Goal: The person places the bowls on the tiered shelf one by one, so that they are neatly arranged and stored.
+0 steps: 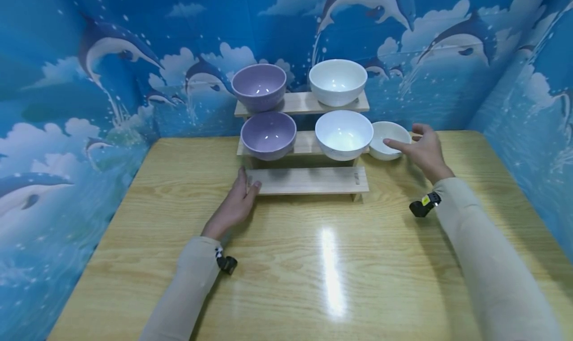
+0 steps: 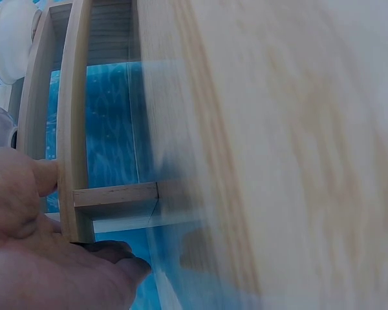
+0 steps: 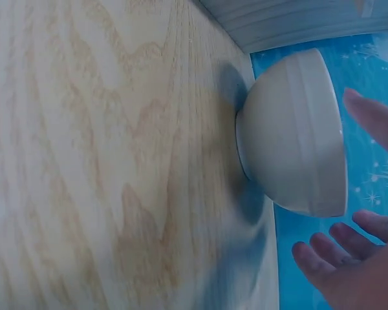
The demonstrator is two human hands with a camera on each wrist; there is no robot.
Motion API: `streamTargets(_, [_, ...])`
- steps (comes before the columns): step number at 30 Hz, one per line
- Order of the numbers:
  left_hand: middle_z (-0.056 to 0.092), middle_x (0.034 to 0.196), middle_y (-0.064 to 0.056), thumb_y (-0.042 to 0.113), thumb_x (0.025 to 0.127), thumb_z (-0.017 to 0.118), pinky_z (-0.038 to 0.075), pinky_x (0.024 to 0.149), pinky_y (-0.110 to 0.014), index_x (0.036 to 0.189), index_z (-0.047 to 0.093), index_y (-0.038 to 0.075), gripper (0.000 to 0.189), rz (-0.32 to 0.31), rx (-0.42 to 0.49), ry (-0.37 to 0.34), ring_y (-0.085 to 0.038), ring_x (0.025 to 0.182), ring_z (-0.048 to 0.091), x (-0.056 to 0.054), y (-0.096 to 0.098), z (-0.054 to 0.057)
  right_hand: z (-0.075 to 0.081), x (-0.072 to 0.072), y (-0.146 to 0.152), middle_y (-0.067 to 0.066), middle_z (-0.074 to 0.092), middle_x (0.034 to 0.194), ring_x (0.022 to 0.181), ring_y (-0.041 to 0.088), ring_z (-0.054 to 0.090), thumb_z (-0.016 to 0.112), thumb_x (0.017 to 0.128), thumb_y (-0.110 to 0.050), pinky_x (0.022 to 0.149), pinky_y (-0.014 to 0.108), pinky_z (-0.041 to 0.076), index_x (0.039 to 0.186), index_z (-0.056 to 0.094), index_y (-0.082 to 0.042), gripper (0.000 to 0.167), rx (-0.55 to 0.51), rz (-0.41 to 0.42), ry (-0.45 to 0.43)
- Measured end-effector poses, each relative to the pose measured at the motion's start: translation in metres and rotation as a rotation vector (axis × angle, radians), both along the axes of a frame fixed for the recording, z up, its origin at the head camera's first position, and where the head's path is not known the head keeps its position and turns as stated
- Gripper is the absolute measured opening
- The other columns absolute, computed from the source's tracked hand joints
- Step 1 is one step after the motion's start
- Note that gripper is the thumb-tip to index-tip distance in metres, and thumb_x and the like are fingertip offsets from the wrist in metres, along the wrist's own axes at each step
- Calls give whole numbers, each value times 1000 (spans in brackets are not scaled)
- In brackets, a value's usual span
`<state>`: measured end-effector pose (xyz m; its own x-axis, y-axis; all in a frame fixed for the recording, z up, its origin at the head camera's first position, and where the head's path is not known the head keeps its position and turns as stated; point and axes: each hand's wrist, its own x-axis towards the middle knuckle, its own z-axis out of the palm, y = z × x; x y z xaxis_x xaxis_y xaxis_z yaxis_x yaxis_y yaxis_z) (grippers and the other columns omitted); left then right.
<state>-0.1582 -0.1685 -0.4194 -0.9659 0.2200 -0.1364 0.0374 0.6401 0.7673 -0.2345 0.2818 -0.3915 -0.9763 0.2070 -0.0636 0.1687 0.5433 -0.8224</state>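
Note:
A three-step wooden display stand (image 1: 309,181) stands at the back of the table. My left hand (image 1: 236,202) grips the left end of its lowest board, thumb on top and fingers beneath, as the left wrist view shows. To the right of the stand, a small white bowl (image 1: 388,132) sits upright on the table. Beside it is my right hand (image 1: 423,152), thumb and fingers spread. In the right wrist view this white bowl (image 3: 294,132) has a gap between its rim and the fingertips (image 3: 304,253).
Two purple bowls, one upper (image 1: 259,90) and one lower (image 1: 268,137), stand on the left of the top and middle steps. White bowls, upper (image 1: 337,85) and lower (image 1: 343,137), stand on the right. A dolphin-print backdrop (image 1: 277,28) rises behind the wooden table (image 1: 277,271).

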Motion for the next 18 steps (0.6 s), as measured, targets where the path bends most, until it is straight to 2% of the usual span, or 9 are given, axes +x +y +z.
streamTargets(11, [-8, 165, -28, 43, 111, 29, 4, 125, -48, 156, -14, -7, 80, 5, -8, -4, -35, 153, -1, 0, 0, 0, -9, -9, -6, 30, 9, 164, 146, 50, 24, 82, 78, -58, 114, 65, 31, 162, -4, -3, 132, -11, 49, -34])
streamTargets(18, [-8, 165, -28, 43, 111, 28, 4, 125, -47, 156, -13, -7, 79, 7, -14, -4, -36, 153, -1, 0, 1, 1, -11, -11, -11, 31, 16, 161, 142, 50, 31, 84, 78, -55, 112, 63, 36, 161, -4, -1, 133, -32, 79, -25])
